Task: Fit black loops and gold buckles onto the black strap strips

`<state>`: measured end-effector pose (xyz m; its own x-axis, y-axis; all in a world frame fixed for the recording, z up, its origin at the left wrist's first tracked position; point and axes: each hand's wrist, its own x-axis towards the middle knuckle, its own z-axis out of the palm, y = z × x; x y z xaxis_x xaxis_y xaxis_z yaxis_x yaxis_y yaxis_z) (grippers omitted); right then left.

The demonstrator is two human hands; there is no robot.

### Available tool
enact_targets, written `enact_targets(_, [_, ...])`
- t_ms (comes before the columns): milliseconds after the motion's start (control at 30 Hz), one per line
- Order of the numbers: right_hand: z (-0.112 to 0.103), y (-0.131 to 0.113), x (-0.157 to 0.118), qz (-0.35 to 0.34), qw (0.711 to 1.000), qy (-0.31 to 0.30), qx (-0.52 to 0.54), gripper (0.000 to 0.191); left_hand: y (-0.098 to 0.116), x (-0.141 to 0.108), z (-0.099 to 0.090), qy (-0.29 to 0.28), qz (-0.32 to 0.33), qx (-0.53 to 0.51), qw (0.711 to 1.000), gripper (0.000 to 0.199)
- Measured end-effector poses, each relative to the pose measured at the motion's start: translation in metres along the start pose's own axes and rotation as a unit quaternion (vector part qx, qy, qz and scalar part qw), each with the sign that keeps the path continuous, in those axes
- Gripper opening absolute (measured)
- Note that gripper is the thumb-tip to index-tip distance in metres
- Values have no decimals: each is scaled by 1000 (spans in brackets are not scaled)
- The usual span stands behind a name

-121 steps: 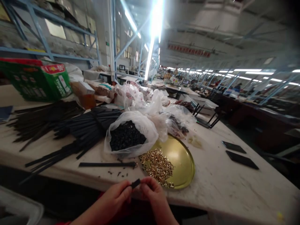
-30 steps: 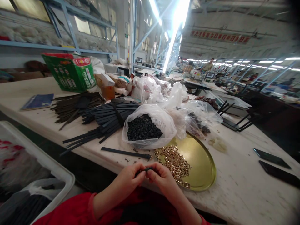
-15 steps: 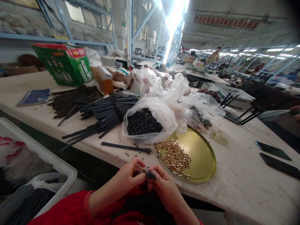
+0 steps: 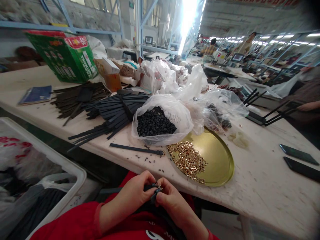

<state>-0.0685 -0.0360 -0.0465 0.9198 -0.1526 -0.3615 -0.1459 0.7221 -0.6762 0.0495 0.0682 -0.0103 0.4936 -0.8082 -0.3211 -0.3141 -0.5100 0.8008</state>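
The left hand and the right hand are pinching a narrow dark strap with a small gold metal buckle, just before the long pale table; such small contact could be letting the buckle slip.

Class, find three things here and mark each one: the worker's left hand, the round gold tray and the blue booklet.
Left hand [image 4: 136,188]: head view, back of the hand.
Gold tray [image 4: 218,160]: head view, bare flat surface.
Blue booklet [image 4: 36,94]: head view, mid-cover.
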Motion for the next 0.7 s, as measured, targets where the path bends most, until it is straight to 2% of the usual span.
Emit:
enact_targets(267, [-2, 9, -9, -7, 1000, 1, 16, 36, -3, -10, 8, -10, -3, -25, 1000, 15])
enact_targets(400, [0, 14, -15, -26, 999, -3, 35, 34, -7, -15, 12, -38, 1, -96, 995, 18])
enact_targets(567, [3, 21, -18, -63, 996, 48, 34, 33, -11, -22, 12, -78, -24, -236, 968, 24])
enact_targets(700, [1, 27, -19, -114, 980, 134, -88, 31, -13, -28, 10, -126, -40, -322, 938, 22])
